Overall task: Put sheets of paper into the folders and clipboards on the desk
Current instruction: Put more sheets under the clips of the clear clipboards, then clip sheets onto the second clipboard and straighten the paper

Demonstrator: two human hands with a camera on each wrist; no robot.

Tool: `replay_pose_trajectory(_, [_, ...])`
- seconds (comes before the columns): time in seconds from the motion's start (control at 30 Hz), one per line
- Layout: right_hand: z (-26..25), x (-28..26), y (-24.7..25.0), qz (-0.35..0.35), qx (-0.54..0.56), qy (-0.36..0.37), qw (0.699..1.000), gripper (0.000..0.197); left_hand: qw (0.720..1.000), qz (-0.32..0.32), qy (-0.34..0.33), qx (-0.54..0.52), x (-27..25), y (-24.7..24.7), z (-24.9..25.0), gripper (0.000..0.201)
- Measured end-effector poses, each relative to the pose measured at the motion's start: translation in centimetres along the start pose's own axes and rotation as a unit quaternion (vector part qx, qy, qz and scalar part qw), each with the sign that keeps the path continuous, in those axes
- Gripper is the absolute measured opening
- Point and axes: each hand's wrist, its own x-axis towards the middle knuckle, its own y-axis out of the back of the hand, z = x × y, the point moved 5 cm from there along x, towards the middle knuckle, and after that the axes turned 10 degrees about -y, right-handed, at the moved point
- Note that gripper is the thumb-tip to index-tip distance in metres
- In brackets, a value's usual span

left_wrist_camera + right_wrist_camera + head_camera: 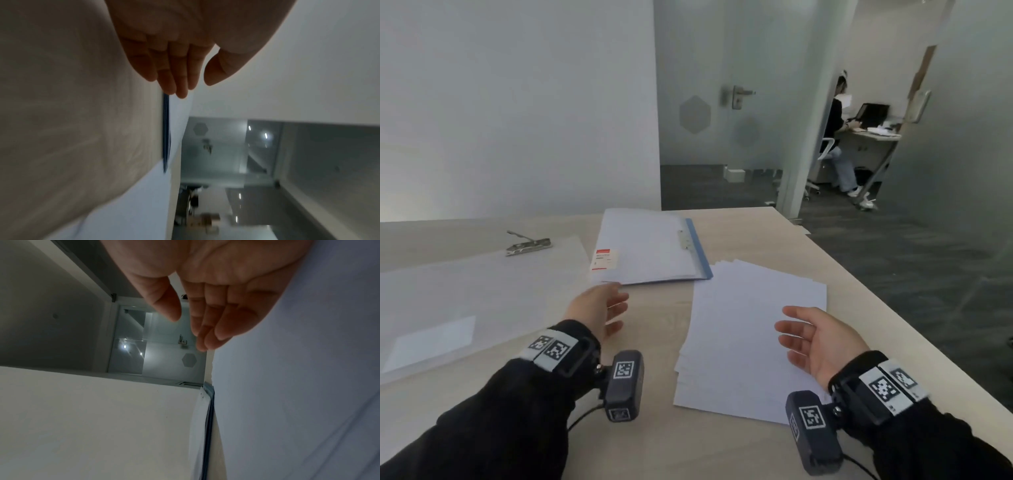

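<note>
1. Both hands are hovering above the pale wood-grain desk point(654, 445) with nothing in them. The left hand point(599, 310) is reaching, fingers straight and together, toward the near corner of the blue-spined clear plastic folder point(650, 246) at about 12 o'clock. The right hand point(815, 341) is hanging palm inward, fingers loosely spread, over the fanned stack of white paper sheets point(750, 329) at about 2 o'clock.

2. The frosted translucent clipboard with a metal clip point(482, 287) is lying at about 10 o'clock, its clip at the far edge, with no sheet visibly clamped under it.

3. The sheets are looking light, limp and slippery; I would judge that sliding the top one off by a fanned corner is easier than pinching its flat middle. The folder cover is looking thin and flexible, best lifted at its free left edge, opposite the spine.

4. The left wrist view is showing the fingertips point(182, 92) just short of the folder's layered blue edge, which the head view is blurring. The right wrist view is confirming an empty palm above paper.
</note>
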Motion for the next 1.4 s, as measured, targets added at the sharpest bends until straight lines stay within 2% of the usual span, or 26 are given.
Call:
replay_pose_trajectory(0.1, [-0.2, -0.7, 2.3, 0.049, 0.000, 0.032, 0.998, 0.017, 0.995, -0.087, -0.019, 0.051, -3.6, -2.8, -1.2, 0.023])
replay_pose_trajectory(0.2, [-0.4, -1.2, 4.9, 0.101, 0.003, 0.046, 0.994, 0.016, 0.981, -0.142, -0.059, 0.115, -5.5, -5.0, -2.3, 0.029])
replay_pose_trajectory(0.27, [-0.2, -1.5, 6.2, 0.110, 0.004, 0.035, 0.993, 0.023, 0.972, -0.171, -0.054, 0.150, -6.5, -6.4, -2.5, 0.033])
replay_pose_trajectory(0.37, [0.3, -1.7, 6.9, 0.082, 0.035, 0.000, 0.996, 0.040, 0.952, -0.210, -0.026, 0.221, -7.7, -8.3, -3.6, 0.054])
replay_pose_trajectory(0.4, [0.3, -1.7, 6.8, 0.072, 0.043, -0.010, 0.996, 0.043, 0.922, -0.238, -0.038, 0.305, -8.2, -8.9, -3.9, 0.061])
replay_pose_trajectory(0.47, [0.3, -2.1, 6.5, 0.054, 0.053, -0.022, 0.997, 0.040, 0.813, -0.287, -0.084, 0.499, -8.7, -9.7, -4.4, 0.063])
replay_pose_trajectory(0.5, [0.2, -2.3, 6.4, 0.049, 0.051, -0.027, 0.997, 0.036, 0.772, -0.296, -0.109, 0.552, -9.0, -9.9, -4.4, 0.061])
replay_pose_trajectory(0.53, [0.1, -2.4, 6.3, 0.050, 0.046, -0.028, 0.997, 0.032, 0.746, -0.303, -0.126, 0.579, -9.2, -10.1, -4.3, 0.061])
replay_pose_trajectory(0.6, [0.0, -2.4, 6.2, 0.061, 0.036, -0.027, 0.997, 0.029, 0.725, -0.312, -0.137, 0.598, -9.6, -10.2, -4.3, 0.064])
replay_pose_trajectory(0.7, [-0.1, -2.3, 6.3, 0.073, 0.023, -0.030, 0.997, 0.021, 0.722, -0.326, -0.131, 0.595, -9.8, -9.9, -4.5, 0.067])
replay_pose_trajectory(0.77, [0.0, -2.1, 6.4, 0.072, 0.008, -0.036, 0.997, 0.012, 0.741, -0.323, -0.102, 0.580, -9.3, -9.4, -5.0, 0.077])
replay_pose_trajectory(0.83, [0.1, -2.0, 6.6, 0.088, -0.012, -0.041, 0.995, 0.013, 0.753, -0.316, -0.085, 0.571, -9.1, -9.0, -5.2, 0.082])
replay_pose_trajectory(0.93, [0.1, -1.8, 6.5, 0.098, -0.043, -0.046, 0.993, 0.021, 0.746, -0.324, -0.123, 0.568, -9.5, -9.5, -4.8, 0.070])
replay_pose_trajectory(1.0, [0.2, -1.4, 6.4, 0.102, -0.057, -0.049, 0.992, 0.022, 0.742, -0.320, -0.137, 0.573, -9.8, -9.7, -4.4, 0.070])
replay_pose_trajectory(1.1, [0.1, -1.0, 6.7, 0.114, -0.085, -0.051, 0.989, 0.020, 0.745, -0.326, -0.107, 0.572, -10.0, -9.4, -4.5, 0.074])
replay_pose_trajectory(1.23, [-0.1, 0.1, 7.8, 0.130, -0.155, -0.050, 0.978, 0.038, 0.738, -0.344, -0.109, 0.570, -9.6, -9.3, -4.9, 0.070])
replay_pose_trajectory(1.4, [-1.0, -0.1, 7.4, 0.153, -0.265, -0.043, 0.951, 0.032, 0.738, -0.354, -0.113, 0.563, -9.2, -9.1, -5.1, 0.070])
